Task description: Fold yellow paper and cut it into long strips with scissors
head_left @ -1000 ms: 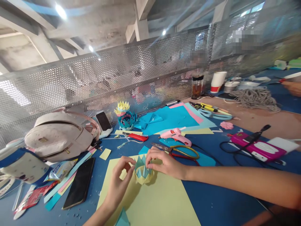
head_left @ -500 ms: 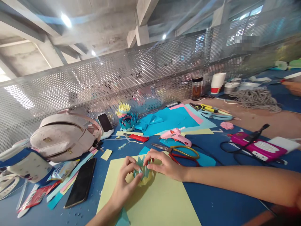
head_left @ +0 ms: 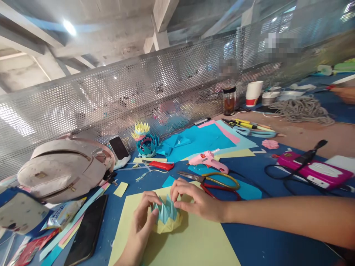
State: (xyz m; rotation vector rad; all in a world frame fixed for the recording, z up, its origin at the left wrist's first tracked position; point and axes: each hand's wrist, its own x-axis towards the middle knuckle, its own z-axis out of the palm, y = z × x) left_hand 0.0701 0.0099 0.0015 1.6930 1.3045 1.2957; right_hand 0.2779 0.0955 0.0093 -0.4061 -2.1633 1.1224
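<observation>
A small folded paper crown (head_left: 166,217), blue points set in a yellow base, rests on a pale yellow sheet (head_left: 191,244) on the blue table. My left hand (head_left: 142,225) cups its left side with fingers curled against the points. My right hand (head_left: 195,199) presses its top right edge with the fingertips. Both hands grip the piece between them.
Scissors (head_left: 213,179) and a pink glue gun (head_left: 208,160) lie just behind my right hand. A finished paper flower (head_left: 145,139), a red cutter (head_left: 161,165), blue and pink sheets (head_left: 205,138), a beige backpack (head_left: 61,170) and a black phone (head_left: 85,231) surround the sheet. A perforated metal screen (head_left: 155,92) backs the table.
My left hand has closed in from an open pinch to cup the crown's side. The crown's points now stand tighter together. The view has shifted slightly.
</observation>
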